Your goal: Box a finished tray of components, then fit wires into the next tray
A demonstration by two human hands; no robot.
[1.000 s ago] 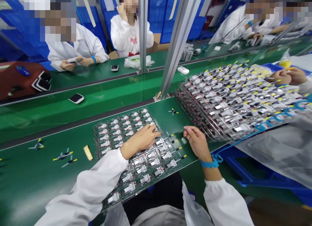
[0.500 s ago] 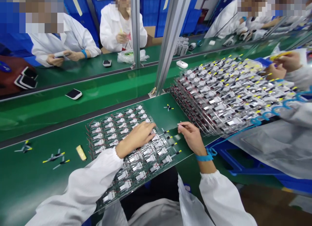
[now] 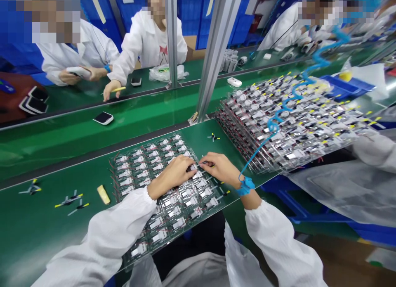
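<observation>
Head view: a clear tray (image 3: 169, 237) filled with rows of white components (image 3: 159, 236) lies on a green workbench (image 3: 27, 225). The left hand (image 3: 173, 172) rests on the tray's upper right part, fingers bent and thumb parted from the forefinger; whether it grips a component cannot be told. The right hand (image 3: 200, 162), just beside it at the tray's right edge, pinches a small slender part between thumb and fingertips, largely hidden. From its blue wristband (image 3: 246, 186) a coiled cord (image 3: 291, 103) crosses a stack of filled trays (image 3: 247, 150) at right. Left of the tray lie a yellowish block (image 3: 103, 195) and loose yellow-tipped pieces (image 3: 68, 199). Across the partition, a co-worker's hand (image 3: 111, 90) holds a slim yellow object (image 3: 119, 89).
</observation>
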